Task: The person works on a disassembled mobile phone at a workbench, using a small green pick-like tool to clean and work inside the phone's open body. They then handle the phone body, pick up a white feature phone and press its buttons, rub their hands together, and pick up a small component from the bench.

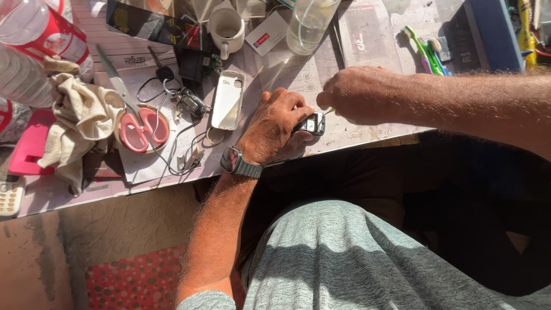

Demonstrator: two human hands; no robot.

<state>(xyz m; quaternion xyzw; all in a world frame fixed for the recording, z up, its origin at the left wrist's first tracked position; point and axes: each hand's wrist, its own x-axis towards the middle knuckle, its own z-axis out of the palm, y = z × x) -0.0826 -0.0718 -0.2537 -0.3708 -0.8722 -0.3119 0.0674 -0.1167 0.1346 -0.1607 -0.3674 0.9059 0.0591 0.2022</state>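
Observation:
My left hand, with a dark wristwatch on its wrist, presses down on a small dark electronic device at the near edge of the table. My right hand is closed just above and to the right of the device, pinching a thin tool whose greenish tip points at it. Most of the tool is hidden inside the fist.
A white phone back cover lies left of my hands. Pink-handled scissors, a cream cloth, a key with wires, a white mug, a glass of water, plastic bottles and toothbrushes crowd the table.

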